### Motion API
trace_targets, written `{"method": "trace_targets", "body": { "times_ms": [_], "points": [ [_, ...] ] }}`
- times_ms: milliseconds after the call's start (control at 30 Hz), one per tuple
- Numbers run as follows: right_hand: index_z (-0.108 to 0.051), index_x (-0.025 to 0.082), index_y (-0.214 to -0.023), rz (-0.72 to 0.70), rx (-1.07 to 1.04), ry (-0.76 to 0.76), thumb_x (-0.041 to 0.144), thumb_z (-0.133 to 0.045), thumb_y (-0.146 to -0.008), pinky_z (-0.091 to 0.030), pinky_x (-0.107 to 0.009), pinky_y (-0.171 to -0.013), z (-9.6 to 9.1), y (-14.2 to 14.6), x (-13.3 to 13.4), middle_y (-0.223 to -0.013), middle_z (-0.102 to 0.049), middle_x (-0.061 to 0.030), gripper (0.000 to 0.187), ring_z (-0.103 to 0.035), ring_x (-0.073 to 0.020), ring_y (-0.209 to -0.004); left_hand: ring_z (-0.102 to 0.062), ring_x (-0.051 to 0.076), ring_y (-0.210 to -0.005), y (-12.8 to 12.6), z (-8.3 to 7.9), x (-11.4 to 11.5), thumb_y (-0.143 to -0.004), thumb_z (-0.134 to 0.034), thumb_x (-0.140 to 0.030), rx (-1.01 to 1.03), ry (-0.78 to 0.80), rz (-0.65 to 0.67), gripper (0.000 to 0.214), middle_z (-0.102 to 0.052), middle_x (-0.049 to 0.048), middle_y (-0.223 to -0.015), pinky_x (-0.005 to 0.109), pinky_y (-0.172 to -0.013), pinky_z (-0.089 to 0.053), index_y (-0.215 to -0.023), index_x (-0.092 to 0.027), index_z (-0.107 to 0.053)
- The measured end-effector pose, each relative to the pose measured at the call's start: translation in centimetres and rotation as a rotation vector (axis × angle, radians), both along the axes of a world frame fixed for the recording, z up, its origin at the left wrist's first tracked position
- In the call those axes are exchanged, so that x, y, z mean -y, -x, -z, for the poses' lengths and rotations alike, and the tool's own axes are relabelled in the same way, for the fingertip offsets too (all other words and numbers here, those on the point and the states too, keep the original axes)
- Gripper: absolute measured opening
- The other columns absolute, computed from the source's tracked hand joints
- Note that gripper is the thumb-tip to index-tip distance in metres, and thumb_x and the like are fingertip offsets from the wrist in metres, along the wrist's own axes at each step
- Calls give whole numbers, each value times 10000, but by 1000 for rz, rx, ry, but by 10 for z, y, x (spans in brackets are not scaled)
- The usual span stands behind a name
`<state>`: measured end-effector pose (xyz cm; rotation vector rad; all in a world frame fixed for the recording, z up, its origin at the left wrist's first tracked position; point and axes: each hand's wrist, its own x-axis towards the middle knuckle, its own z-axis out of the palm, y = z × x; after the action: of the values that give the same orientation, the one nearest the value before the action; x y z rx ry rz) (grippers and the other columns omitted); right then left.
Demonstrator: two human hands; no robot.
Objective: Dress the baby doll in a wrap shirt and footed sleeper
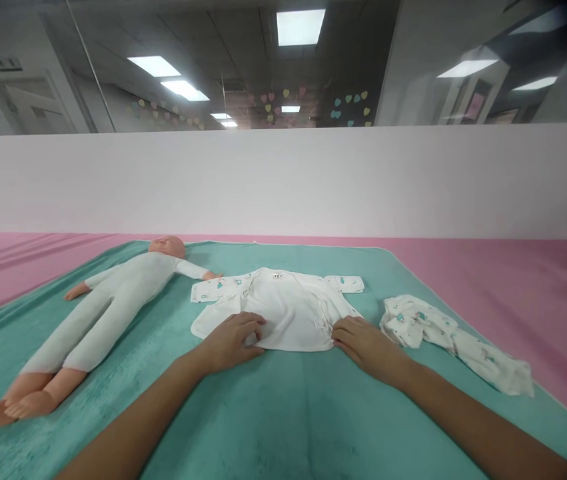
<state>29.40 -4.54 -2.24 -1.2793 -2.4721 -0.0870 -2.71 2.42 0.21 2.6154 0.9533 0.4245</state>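
A small white baby shirt lies spread flat on the teal mat, sleeves out to both sides. My left hand rests on its lower left hem with fingers curled onto the cloth. At the lower right hem, my right hand pinches the fabric edge. A baby doll in a white bodysuit lies on its back to the left of the shirt, head toward the wall.
Crumpled patterned baby trousers lie to the right of the shirt near the mat's edge. A pink sheet surrounds the mat. Behind it stands a low white wall with a glass pane above.
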Motion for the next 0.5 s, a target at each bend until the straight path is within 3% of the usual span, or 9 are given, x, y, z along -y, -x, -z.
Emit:
{"method": "trace_targets", "body": {
  "times_ms": [233, 367, 500],
  "points": [
    [-464, 183, -843, 15, -18, 62, 47, -288, -852, -401, -315, -672, 0, 10, 9, -802, -530, -39, 223, -450, -164, -710, -548, 167, -971, 4, -10, 0, -766, -499, -212, 92, 70, 6, 71, -591, 1, -1093, 294, -853, -442, -708, -196, -537],
    [-491, 214, -851, 8, -80, 179, 161, -295, -898, -398, -306, -627, -5, 18, 17, -773, -545, -30, 209, -466, -167, -676, -565, 178, -911, 6, -13, 3, -788, -467, -268, 56, 117, 22, 147, -579, 17, -1139, 304, -759, -479, -729, -208, -588],
    [-522, 242, -868, 175, -393, 234, 319, -300, -920, -426, -313, -645, -3, 9, 4, -800, -572, -18, 241, -520, -172, -709, -533, 205, -1024, 2, -9, 0, -857, -414, -346, 30, 5, 43, 318, -613, 25, -1097, 365, -887, -433, -629, -209, -590]
  ]
}}
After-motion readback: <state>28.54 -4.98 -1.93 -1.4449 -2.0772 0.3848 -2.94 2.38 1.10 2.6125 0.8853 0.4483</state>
